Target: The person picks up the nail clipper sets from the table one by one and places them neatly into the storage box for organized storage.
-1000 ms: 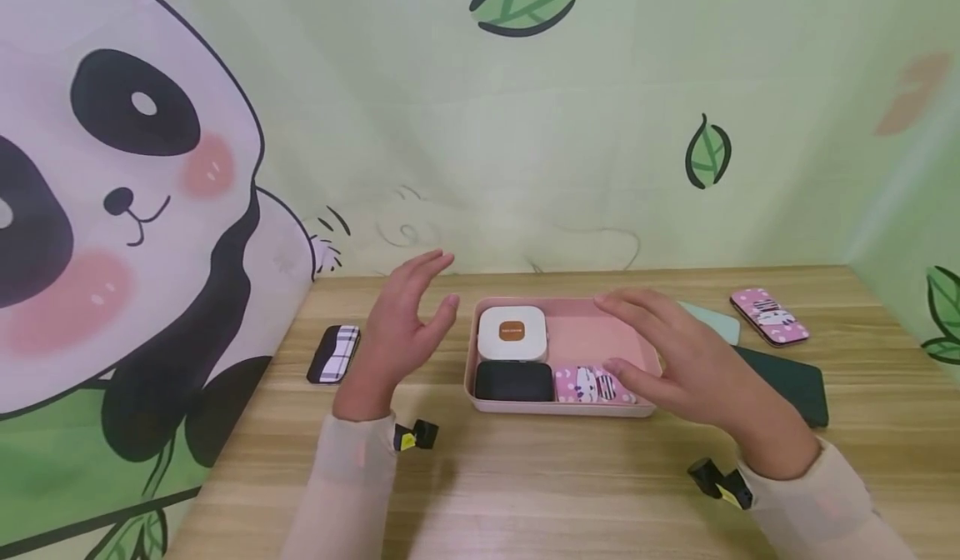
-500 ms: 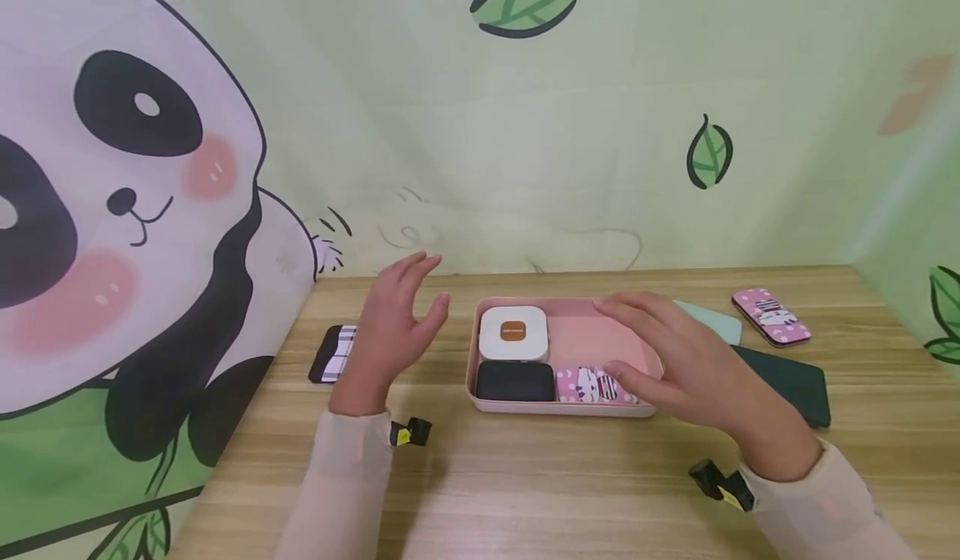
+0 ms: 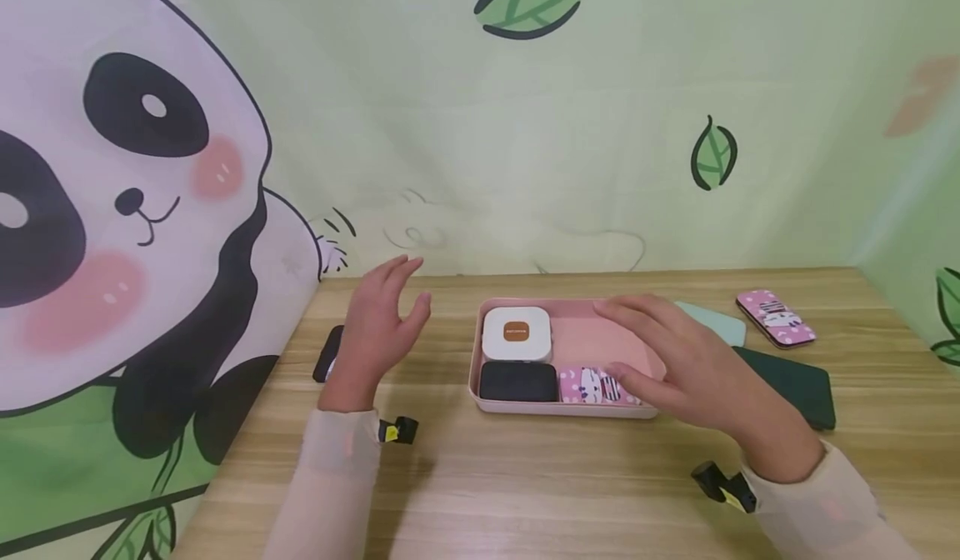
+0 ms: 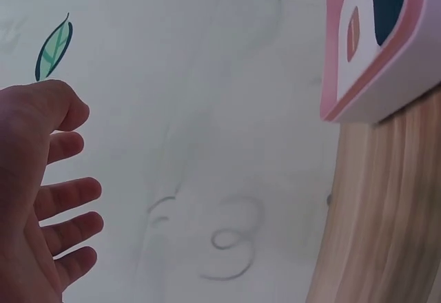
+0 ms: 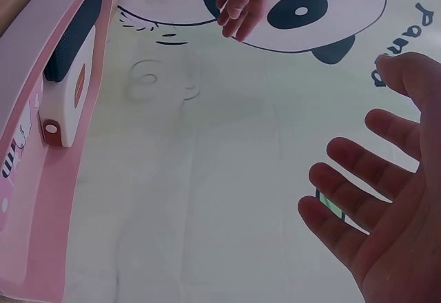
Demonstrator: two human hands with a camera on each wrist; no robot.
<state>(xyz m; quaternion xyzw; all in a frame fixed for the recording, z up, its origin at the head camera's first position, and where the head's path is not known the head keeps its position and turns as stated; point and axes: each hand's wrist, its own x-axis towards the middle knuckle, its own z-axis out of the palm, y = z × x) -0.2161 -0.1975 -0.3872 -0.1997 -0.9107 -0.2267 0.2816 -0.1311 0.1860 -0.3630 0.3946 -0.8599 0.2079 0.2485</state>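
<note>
Left hand (image 3: 377, 327) drifted toward nine o'clock, fingers loosely spread.
It hid more of the black case (image 3: 325, 358), lying at nine o'clock from the pink tray (image 3: 585, 337); the right hand (image 3: 693, 368), fingers also spread, stayed at the tray's three o'clock end.

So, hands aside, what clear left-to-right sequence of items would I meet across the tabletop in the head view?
Black flat case → white rounded-square case inside the pink rectangular tray → pink animal-print case inside that tray → mint-green flat case → second pink patterned case outside the tray.
</note>
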